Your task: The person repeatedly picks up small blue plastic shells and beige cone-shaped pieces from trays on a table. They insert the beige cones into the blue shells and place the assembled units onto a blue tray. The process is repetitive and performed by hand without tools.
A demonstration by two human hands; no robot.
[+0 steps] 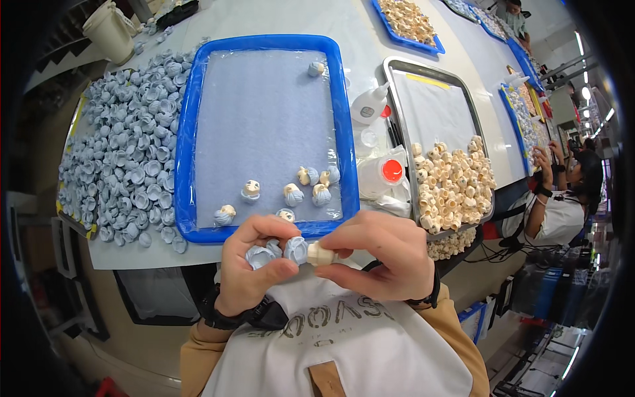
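Left hand (238, 278) grips blue cups (296, 250); right hand (397, 258) pinches cream piece (321, 255) against one, likely mid-join. Several joined pieces (293, 194) in blue tray (264, 119), eleven o'clock; many left: loose cups (132, 152) ten o'clock, loose cream pieces (456, 188) two.

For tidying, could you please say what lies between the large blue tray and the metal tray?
The head view shows a white bottle and red-topped jar, among other things.

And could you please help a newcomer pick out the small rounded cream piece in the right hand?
Find the large blue rectangular plastic tray. At its near edge, the right hand pinches the small rounded cream piece, beside a pale-blue petalled piece in the left hand. Unlike the cream pieces heaped in the silver metal tray, this one is pinched in a hand.
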